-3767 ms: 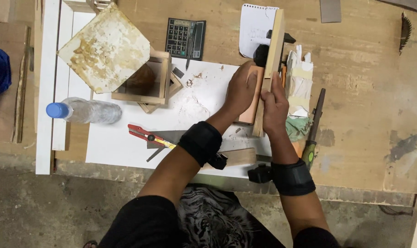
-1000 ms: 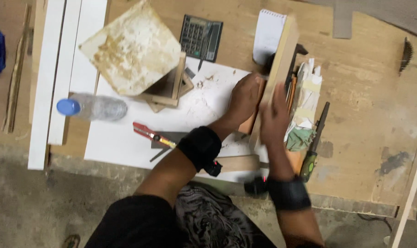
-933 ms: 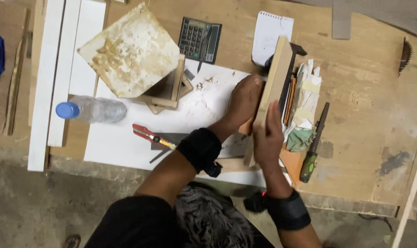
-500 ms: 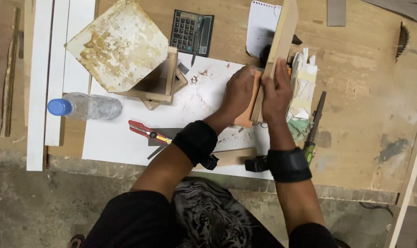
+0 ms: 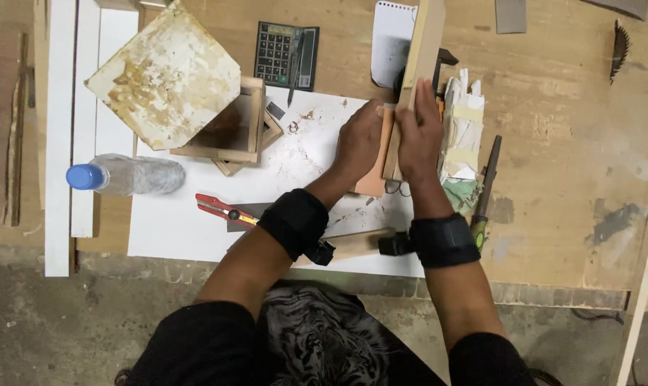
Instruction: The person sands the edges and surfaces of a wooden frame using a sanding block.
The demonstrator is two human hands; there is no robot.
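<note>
Both hands grip 1 job: right hand clamps the upright wooden strip, left hand presses the orange sanding block against its side. Strokes go best flat and even. Beyond, the open wooden box looks empty; the plastic bottle stays capped.

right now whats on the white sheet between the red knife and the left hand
In the head view, the left forearm's black wrist strap lies between the red knife and the left hand; beyond it the white sheet shows only small wood scraps.
</note>
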